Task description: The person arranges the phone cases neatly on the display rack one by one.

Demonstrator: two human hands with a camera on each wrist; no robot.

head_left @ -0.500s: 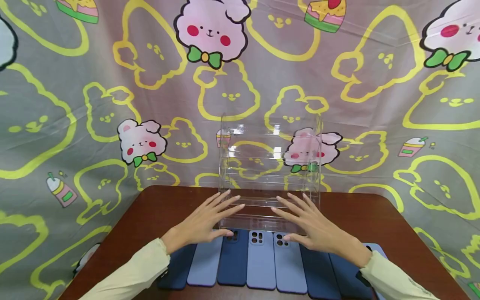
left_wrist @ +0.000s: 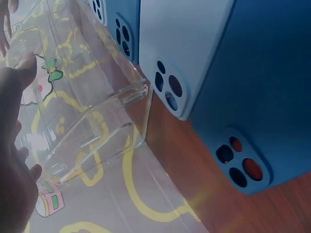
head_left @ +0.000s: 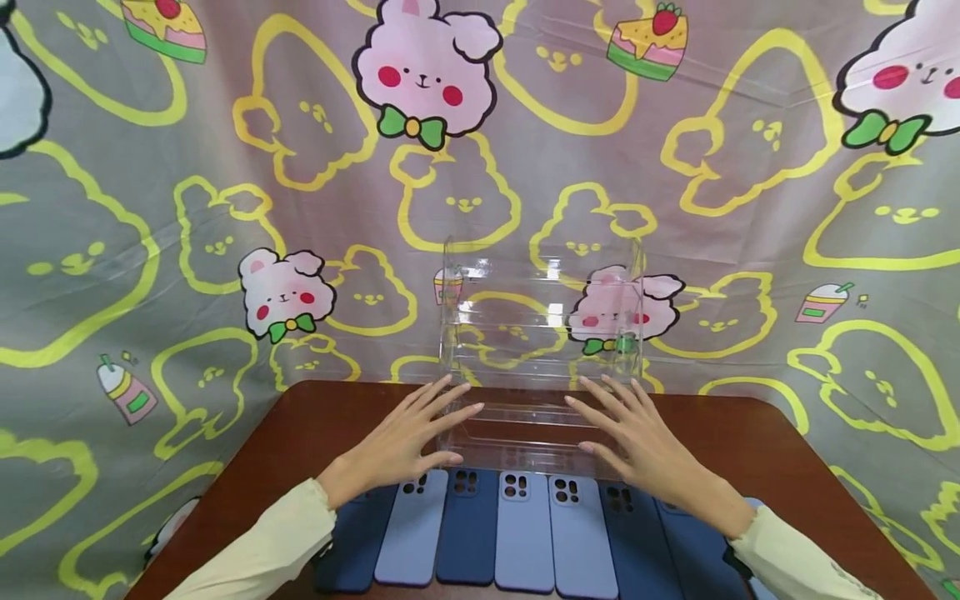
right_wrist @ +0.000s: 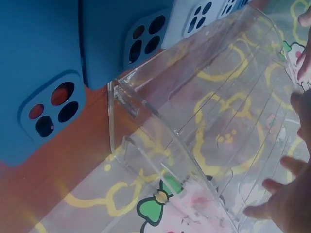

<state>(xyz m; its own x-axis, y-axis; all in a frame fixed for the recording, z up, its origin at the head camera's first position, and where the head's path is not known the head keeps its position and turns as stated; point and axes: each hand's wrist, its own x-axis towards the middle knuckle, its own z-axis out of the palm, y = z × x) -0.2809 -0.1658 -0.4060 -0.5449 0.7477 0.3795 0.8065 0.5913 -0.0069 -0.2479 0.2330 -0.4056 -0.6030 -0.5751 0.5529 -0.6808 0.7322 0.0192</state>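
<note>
A clear tiered plastic rack (head_left: 543, 414) stands on the table, seen in all three views. My left hand (head_left: 401, 442) is by its left side and my right hand (head_left: 645, 442) by its right, both with fingers spread and holding nothing. Whether they touch the rack, I cannot tell. In front of it several phone cases lie in a row. Among them are a dark blue case (head_left: 467, 533) and two light blue cases, one at the middle (head_left: 523, 533) and one right of it (head_left: 583, 537). My right forearm partly covers the rightmost cases.
A brown wooden table (head_left: 300, 425) carries everything. Close behind it hangs a grey cloth (head_left: 360, 200) printed with cartoon rabbits, which also shows through the clear rack.
The hands have moved slightly further apart, the right one to the right and both thumbs away from the cases. More camera cutouts are uncovered. The head view has tilted up slightly.
</note>
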